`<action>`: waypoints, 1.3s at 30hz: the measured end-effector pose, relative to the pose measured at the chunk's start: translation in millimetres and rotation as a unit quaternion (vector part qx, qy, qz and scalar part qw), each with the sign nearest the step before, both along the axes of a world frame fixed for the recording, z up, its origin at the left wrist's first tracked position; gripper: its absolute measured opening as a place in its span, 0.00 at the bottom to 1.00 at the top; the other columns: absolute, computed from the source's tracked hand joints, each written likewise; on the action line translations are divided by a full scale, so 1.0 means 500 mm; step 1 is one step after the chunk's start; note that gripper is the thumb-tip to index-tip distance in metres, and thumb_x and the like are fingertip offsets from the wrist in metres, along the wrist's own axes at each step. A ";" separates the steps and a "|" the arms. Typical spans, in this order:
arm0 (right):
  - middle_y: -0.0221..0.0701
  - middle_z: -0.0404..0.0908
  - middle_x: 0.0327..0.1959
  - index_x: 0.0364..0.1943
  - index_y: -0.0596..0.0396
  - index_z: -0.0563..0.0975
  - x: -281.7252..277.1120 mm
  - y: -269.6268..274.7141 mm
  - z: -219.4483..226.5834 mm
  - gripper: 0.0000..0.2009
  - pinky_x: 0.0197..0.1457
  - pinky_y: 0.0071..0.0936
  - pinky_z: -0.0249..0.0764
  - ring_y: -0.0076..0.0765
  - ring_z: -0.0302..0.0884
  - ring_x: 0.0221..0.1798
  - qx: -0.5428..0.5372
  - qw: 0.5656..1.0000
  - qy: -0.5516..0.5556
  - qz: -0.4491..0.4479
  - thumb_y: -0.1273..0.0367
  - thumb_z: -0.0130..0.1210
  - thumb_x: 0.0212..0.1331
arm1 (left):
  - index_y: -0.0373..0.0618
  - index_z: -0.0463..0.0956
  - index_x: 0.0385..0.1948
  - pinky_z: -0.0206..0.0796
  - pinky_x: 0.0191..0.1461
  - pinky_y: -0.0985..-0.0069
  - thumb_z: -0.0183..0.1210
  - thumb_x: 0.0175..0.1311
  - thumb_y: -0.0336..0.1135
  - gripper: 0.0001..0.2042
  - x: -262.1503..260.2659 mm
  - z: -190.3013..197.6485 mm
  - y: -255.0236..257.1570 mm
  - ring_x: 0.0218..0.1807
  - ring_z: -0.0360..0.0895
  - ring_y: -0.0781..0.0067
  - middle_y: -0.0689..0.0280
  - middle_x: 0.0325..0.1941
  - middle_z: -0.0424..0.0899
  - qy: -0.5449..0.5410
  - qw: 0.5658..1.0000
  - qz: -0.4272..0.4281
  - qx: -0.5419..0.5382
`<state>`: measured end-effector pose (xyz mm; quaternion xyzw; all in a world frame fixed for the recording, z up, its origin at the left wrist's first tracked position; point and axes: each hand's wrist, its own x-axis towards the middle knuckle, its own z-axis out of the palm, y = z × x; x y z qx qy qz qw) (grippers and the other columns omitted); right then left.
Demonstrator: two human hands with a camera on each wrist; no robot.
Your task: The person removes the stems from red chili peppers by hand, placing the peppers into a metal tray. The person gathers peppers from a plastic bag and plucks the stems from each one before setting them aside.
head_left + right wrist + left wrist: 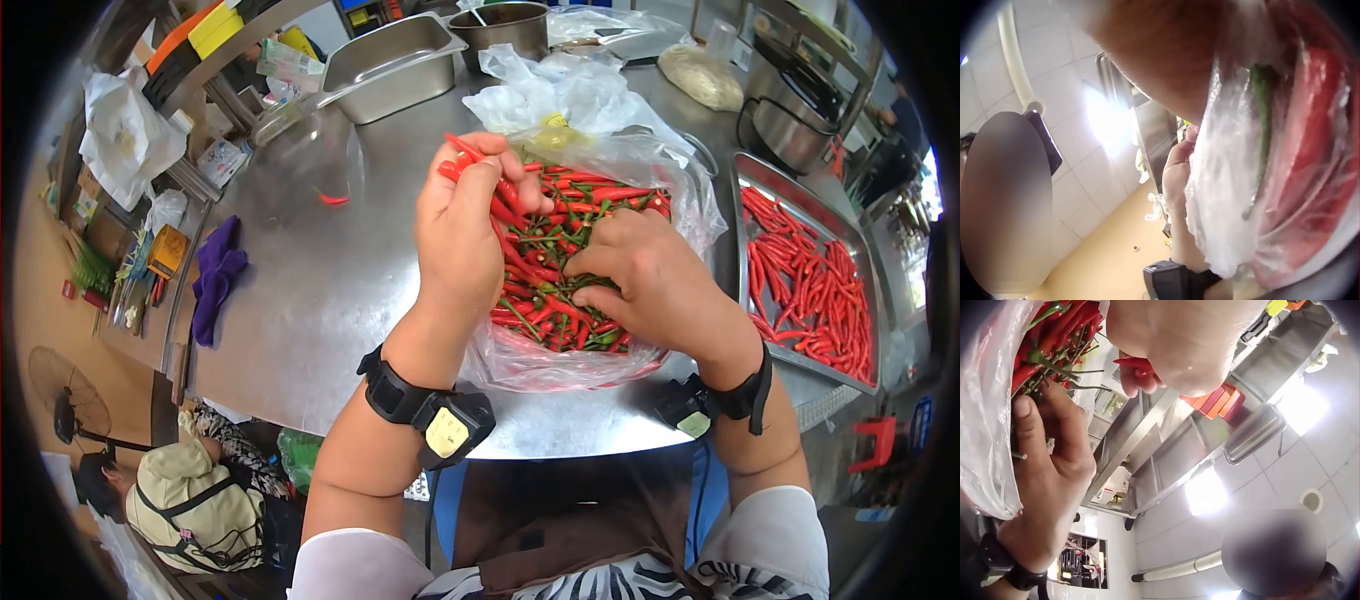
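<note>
In the head view, a clear plastic bag lies open, full of red chillies with green stems. The left hand is raised over the bag's left side, its fingers curled round a few red chillies. Lower and to the right, the right hand has its bent fingertips in among the chillies; whether it pinches one is hidden. The left wrist view shows the right hand with thumb and forefinger close together at the stems. Plastic covers much of the right wrist view, with the left hand behind it.
A metal tray of red chillies stands right of the bag. Behind are a steel pan, a pot and white plastic bags. A single chilli and a purple cloth lie on the left. Someone with a backpack is at lower left.
</note>
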<state>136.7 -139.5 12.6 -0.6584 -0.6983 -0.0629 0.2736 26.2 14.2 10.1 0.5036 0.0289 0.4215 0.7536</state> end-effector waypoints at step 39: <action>0.29 0.78 0.35 0.46 0.60 0.76 0.019 0.020 -0.001 0.12 0.36 0.19 0.70 0.19 0.75 0.35 0.177 0.847 0.502 -0.013 0.74 0.60 0.59 | 0.40 0.78 0.32 0.65 0.34 0.84 0.64 0.63 0.32 0.06 -0.006 0.000 -0.031 0.31 0.68 0.89 0.77 0.26 0.75 0.250 0.948 -0.079 0.180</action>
